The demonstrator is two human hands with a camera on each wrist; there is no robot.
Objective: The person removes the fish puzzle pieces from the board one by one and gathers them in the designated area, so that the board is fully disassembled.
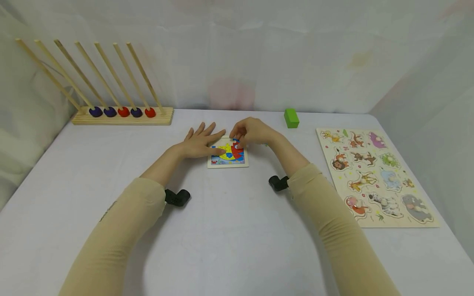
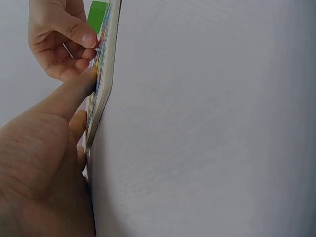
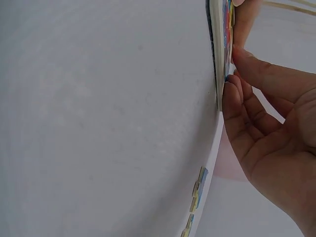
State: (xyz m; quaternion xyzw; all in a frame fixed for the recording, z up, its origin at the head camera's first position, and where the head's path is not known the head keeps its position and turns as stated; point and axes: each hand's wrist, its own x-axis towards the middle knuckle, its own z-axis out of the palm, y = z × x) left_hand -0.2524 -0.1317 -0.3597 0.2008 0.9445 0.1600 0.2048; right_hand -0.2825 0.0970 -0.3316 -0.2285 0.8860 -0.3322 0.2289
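A small framed jigsaw puzzle (image 1: 227, 165) with a yellow, red and blue picture lies flat on the white table. My left hand (image 1: 198, 144) is spread beside it, fingers pointing away and the thumb resting on the picture. Over the puzzle's far right corner, my right hand (image 1: 253, 132) bends its thumb and fingers about a small blue puzzle piece (image 1: 235, 139). In the right wrist view the right thumb (image 3: 254, 69) touches the picture, with the curled fingers right at the frame's edge. Loose puzzle pieces (image 3: 199, 190) lie on the table near the right hand.
A wooden bead rack (image 1: 122, 119) with upright rods and several red and purple beads stands back left. A green block (image 1: 291, 118) sits at the back. On the right lies a large animal peg puzzle (image 1: 340, 189). Black wrist cameras (image 1: 177, 198) stick out near both cuffs.
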